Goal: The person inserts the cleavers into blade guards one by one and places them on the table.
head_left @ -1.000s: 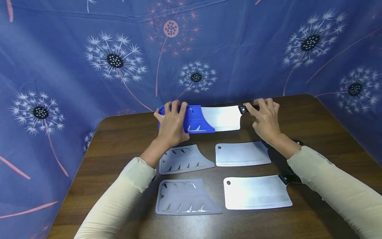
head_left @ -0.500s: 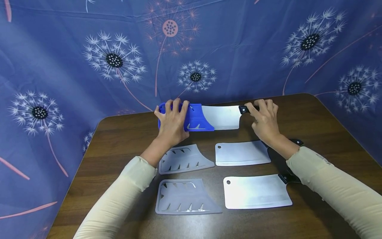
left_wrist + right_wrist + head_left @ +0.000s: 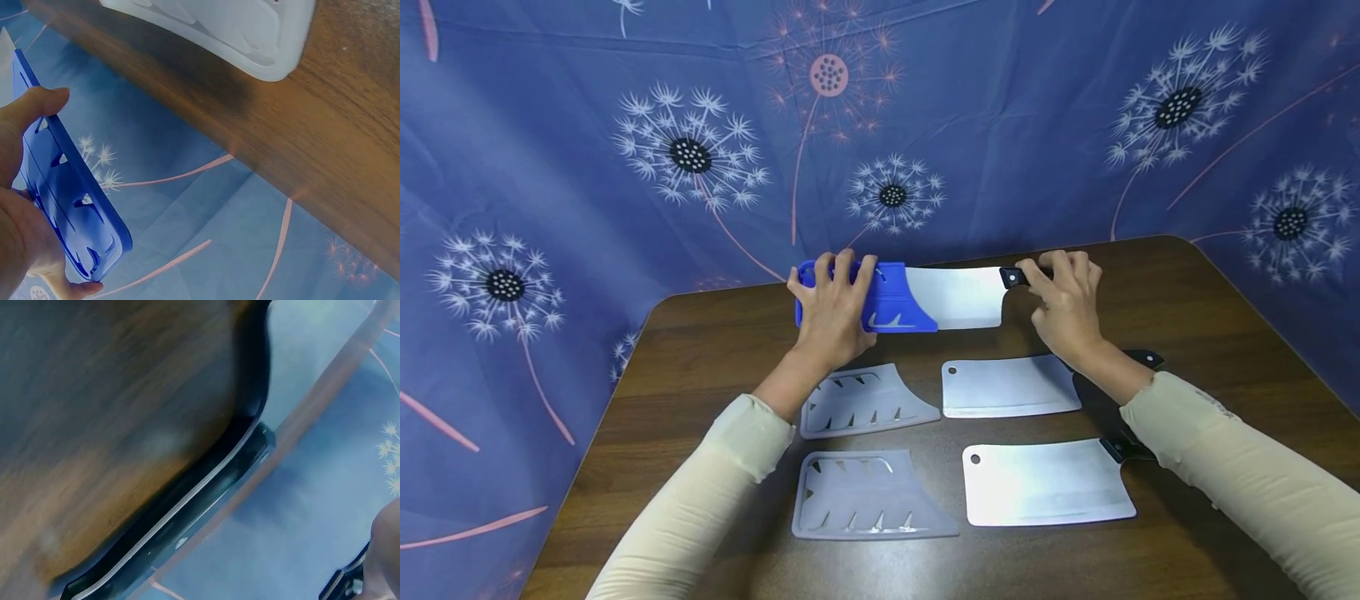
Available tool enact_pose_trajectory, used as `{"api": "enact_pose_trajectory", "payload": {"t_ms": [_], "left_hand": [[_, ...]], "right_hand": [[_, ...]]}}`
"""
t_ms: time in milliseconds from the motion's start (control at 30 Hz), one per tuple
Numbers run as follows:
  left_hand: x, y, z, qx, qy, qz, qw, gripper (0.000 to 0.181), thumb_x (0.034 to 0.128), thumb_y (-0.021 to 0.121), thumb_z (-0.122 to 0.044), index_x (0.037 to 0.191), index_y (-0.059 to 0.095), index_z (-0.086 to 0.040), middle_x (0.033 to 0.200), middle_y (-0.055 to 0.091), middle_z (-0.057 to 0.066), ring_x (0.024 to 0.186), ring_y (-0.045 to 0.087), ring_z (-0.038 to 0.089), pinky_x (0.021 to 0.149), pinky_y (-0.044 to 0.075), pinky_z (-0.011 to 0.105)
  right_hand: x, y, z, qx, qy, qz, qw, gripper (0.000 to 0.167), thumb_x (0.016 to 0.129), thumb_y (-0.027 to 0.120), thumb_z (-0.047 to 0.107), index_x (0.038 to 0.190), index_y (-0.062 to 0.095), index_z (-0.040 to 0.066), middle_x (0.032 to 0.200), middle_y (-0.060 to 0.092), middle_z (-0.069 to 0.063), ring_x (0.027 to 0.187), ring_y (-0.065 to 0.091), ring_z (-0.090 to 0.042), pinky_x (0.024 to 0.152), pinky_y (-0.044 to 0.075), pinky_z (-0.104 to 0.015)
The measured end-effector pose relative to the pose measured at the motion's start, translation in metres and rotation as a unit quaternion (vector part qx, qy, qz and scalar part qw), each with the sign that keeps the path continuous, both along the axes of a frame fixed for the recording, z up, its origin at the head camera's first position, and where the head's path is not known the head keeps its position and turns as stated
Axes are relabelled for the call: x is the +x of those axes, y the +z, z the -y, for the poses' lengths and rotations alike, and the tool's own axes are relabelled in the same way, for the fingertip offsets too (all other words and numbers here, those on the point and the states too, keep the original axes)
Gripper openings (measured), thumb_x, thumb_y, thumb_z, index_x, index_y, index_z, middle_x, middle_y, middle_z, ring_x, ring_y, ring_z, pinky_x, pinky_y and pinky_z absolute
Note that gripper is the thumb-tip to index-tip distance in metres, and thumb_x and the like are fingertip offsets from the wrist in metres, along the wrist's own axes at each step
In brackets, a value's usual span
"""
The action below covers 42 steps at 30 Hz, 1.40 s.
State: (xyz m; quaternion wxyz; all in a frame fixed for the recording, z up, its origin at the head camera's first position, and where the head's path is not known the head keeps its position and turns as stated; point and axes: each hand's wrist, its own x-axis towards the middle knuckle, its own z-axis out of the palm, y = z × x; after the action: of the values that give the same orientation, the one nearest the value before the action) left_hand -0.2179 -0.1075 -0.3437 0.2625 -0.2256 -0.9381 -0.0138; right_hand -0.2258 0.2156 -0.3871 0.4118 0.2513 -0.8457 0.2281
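Note:
My left hand (image 3: 831, 312) grips a blue blade guard (image 3: 891, 300) across its left part, thumb on the near edge and fingers over the far one. In the left wrist view, the thumb presses the long edge of the blue guard (image 3: 69, 194). A cleaver (image 3: 958, 296) sits with the front of its blade in the guard; the rear of the blade is bare. My right hand (image 3: 1067, 304) holds that cleaver by its black handle, mostly hidden by the fingers. At the right wrist view's edge, only part of the right hand (image 3: 384, 556) and the handle shows.
Two translucent guards, the upper guard (image 3: 868, 402) and the lower guard (image 3: 868, 494), lie on the wooden table (image 3: 700, 358). To their right lie an upper cleaver (image 3: 1007, 386) and a lower cleaver (image 3: 1045, 483), handles partly under my right forearm. A blue dandelion-print cloth (image 3: 1000, 125) hangs behind.

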Motion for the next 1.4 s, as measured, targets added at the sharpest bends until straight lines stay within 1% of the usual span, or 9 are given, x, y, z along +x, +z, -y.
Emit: {"api": "enact_pose_trajectory", "payload": {"t_ms": [167, 300, 433, 567, 700, 833, 1000, 1267, 1400], "left_hand": [[0.001, 0.004, -0.001, 0.009, -0.011, -0.016, 0.9998, 0.111, 0.0423, 0.093, -0.046, 0.135, 0.042, -0.015, 0.132, 0.042, 0.017, 0.121, 0.036, 0.04, 0.09, 0.02, 0.076], [0.005, 0.003, -0.007, 0.007, -0.033, 0.003, 0.9994, 0.108, 0.044, 0.092, -0.046, 0.135, 0.044, -0.015, 0.131, 0.041, 0.016, 0.12, 0.037, 0.04, 0.09, 0.021, 0.074], [0.01, 0.003, -0.017, 0.016, -0.051, 0.02, 0.9984, 0.105, 0.0464, 0.089, -0.046, 0.136, 0.045, -0.014, 0.13, 0.041, 0.016, 0.119, 0.038, 0.039, 0.09, 0.02, 0.073], [0.012, 0.008, -0.026, 0.021, -0.044, 0.018, 0.9987, 0.106, 0.045, 0.09, -0.048, 0.135, 0.045, -0.015, 0.129, 0.042, 0.015, 0.119, 0.038, 0.038, 0.092, 0.02, 0.073], [0.012, 0.009, -0.029, 0.021, -0.032, 0.022, 0.999, 0.106, 0.0436, 0.09, -0.048, 0.134, 0.046, -0.016, 0.128, 0.043, 0.014, 0.119, 0.038, 0.037, 0.093, 0.019, 0.072], [0.013, 0.007, -0.029, 0.028, -0.028, 0.025, 0.9989, 0.104, 0.043, 0.09, -0.047, 0.133, 0.048, -0.016, 0.127, 0.043, 0.014, 0.118, 0.038, 0.036, 0.093, 0.019, 0.072], [0.013, 0.007, -0.029, 0.034, -0.032, 0.024, 0.9986, 0.103, 0.0418, 0.091, -0.046, 0.132, 0.049, -0.016, 0.126, 0.044, 0.014, 0.118, 0.038, 0.036, 0.093, 0.018, 0.072], [0.011, 0.014, -0.028, 0.07, -0.032, 0.024, 0.9967, 0.099, 0.0428, 0.088, -0.046, 0.13, 0.051, -0.016, 0.124, 0.045, 0.015, 0.117, 0.037, 0.036, 0.092, 0.018, 0.07], [0.01, 0.017, -0.029, 0.067, -0.03, 0.032, 0.9968, 0.1, 0.044, 0.088, -0.045, 0.132, 0.05, -0.016, 0.125, 0.045, 0.015, 0.118, 0.036, 0.036, 0.093, 0.017, 0.07]], "right_hand": [[-0.001, 0.006, -0.004, 0.02, 0.003, -0.014, 0.9997, 0.076, 0.053, 0.047, -0.033, 0.114, 0.063, 0.01, 0.104, 0.05, -0.025, 0.095, 0.04, -0.045, 0.084, 0.025, -0.061], [-0.002, 0.012, -0.001, 0.053, 0.026, -0.02, 0.998, 0.078, 0.052, 0.049, -0.032, 0.116, 0.061, 0.01, 0.105, 0.049, -0.024, 0.095, 0.039, -0.044, 0.081, 0.025, -0.06], [-0.001, 0.017, 0.012, 0.08, 0.037, -0.025, 0.9958, 0.077, 0.054, 0.049, -0.031, 0.119, 0.059, 0.009, 0.106, 0.049, -0.025, 0.093, 0.039, -0.044, 0.078, 0.026, -0.059], [0.004, 0.02, 0.031, 0.077, 0.033, -0.026, 0.9962, 0.074, 0.055, 0.047, -0.03, 0.118, 0.06, 0.007, 0.105, 0.05, -0.025, 0.091, 0.04, -0.044, 0.075, 0.026, -0.057], [0.006, 0.022, 0.041, 0.072, 0.018, -0.03, 0.9968, 0.071, 0.055, 0.048, -0.029, 0.115, 0.063, 0.005, 0.103, 0.051, -0.025, 0.088, 0.039, -0.043, 0.074, 0.027, -0.057], [0.008, 0.023, 0.042, 0.083, 0.007, -0.024, 0.9963, 0.069, 0.056, 0.05, -0.028, 0.115, 0.063, 0.005, 0.103, 0.051, -0.024, 0.086, 0.038, -0.041, 0.073, 0.028, -0.057], [0.01, 0.021, 0.043, 0.075, 0.009, -0.022, 0.9969, 0.067, 0.055, 0.053, -0.029, 0.113, 0.064, 0.004, 0.102, 0.051, -0.024, 0.085, 0.038, -0.041, 0.071, 0.028, -0.057], [0.01, 0.027, 0.051, 0.064, 0.006, -0.005, 0.9979, 0.066, 0.057, 0.053, -0.027, 0.114, 0.064, 0.005, 0.103, 0.051, -0.024, 0.087, 0.039, -0.043, 0.073, 0.029, -0.057], [0.009, 0.028, 0.051, 0.055, 0.004, 0.001, 0.9985, 0.068, 0.055, 0.051, -0.027, 0.113, 0.066, 0.005, 0.103, 0.052, -0.024, 0.088, 0.04, -0.043, 0.073, 0.03, -0.057]]}}
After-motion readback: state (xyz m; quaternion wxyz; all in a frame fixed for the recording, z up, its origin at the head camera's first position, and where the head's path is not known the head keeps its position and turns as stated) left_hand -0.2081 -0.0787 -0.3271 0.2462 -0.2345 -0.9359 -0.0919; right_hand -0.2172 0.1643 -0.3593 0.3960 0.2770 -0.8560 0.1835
